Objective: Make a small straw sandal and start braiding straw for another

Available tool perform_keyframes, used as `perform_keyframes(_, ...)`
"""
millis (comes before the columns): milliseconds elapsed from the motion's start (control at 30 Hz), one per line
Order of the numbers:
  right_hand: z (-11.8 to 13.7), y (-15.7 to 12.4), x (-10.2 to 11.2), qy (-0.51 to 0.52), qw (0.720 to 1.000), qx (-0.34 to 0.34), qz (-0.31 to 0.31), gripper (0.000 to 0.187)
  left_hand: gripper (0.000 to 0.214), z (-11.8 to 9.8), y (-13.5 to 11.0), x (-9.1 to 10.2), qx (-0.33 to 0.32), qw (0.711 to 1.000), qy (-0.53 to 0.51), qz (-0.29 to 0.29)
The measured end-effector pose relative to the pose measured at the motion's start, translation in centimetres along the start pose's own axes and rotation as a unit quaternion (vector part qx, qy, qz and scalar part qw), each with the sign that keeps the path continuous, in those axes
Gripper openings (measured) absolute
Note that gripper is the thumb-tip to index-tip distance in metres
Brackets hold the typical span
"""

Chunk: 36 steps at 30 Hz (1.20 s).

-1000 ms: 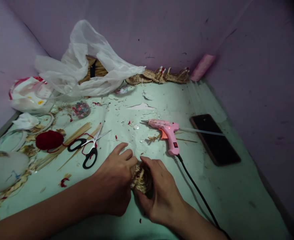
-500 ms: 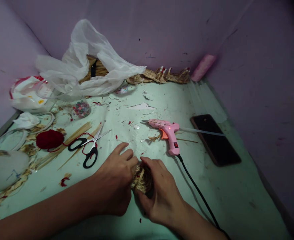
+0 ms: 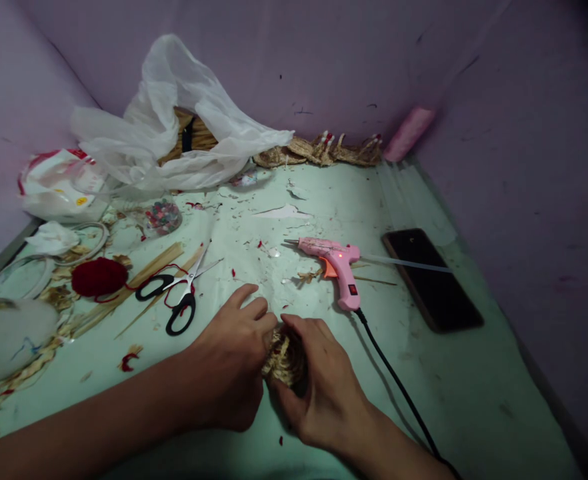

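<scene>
Between my two hands, low in the middle of the head view, is a small coiled piece of braided straw [image 3: 283,360] with a bit of red in it. My left hand [image 3: 237,360] is closed against its left side, fingers curled in, partly covering it. Around its right side wraps my right hand [image 3: 327,383], thumb below and fingers above. Scissors [image 3: 187,287] with black handles lie spread apart to the left. A pink glue gun [image 3: 331,257] rests to the right, its light lit and a clear glue stick in its back.
A phone [image 3: 431,280] lies at right, under the glue stick's end. Red yarn [image 3: 99,277], a tub of beads [image 3: 163,217] and straw strips are at left. A plastic bag [image 3: 174,133] and braided straw pieces [image 3: 319,150] line the back wall. The black cord [image 3: 394,373] runs beside my right arm.
</scene>
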State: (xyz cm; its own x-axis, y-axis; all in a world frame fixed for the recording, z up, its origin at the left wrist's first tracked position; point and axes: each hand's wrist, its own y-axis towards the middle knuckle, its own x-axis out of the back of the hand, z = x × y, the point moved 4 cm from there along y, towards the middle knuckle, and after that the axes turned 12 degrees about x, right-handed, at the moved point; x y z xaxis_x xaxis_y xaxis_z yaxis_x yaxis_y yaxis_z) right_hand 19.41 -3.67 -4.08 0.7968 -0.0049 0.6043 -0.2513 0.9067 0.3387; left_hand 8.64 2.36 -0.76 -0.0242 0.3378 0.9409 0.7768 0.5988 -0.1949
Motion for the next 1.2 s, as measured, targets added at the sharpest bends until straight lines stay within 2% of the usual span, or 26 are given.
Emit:
perform_keyframes(533,0.06,0.04,0.05,0.002,1.000,0.009,-0.006,0.057,0.022,0.03,0.03,-0.07,0.004,1.000,-0.003,-0.013)
perform_keyframes(800,-0.01,0.00,0.11,-0.001,1.000,0.008,-0.007,0.055,0.024,0.03,0.00,0.10,0.012,1.000,-0.001,0.014)
perform_keyframes(1200,-0.08,0.09,0.00,0.002,1.000,0.006,-0.001,0.056,0.022,0.10,0.10,0.03,0.011,1.000,-0.005,0.007)
